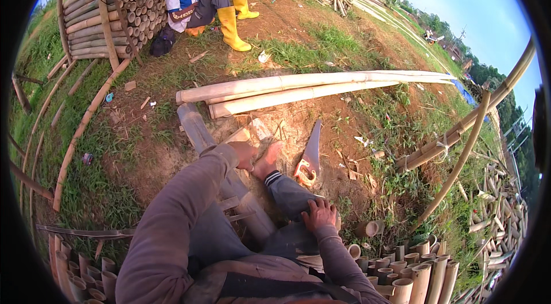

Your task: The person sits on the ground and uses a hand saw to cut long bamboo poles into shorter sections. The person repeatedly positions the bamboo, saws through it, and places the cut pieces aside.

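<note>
A grey bamboo pole (198, 129) lies along the ground under my leg, running from the upper left toward me. My left hand (244, 154) rests closed on this pole, close to my bare foot (268, 162). My right hand (319, 214) lies flat on my knee with fingers spread and nothing in it. A hand saw (310, 155) with an orange handle lies on the dirt just right of my foot, untouched.
Pale long bamboo poles (298, 89) lie across the ground ahead. Cut bamboo tubes (413, 272) stand bundled at lower right and lower left. A person in yellow boots (229, 26) sits against a stacked bamboo pile (109, 11). Bamboo rails (465, 132) slant at right.
</note>
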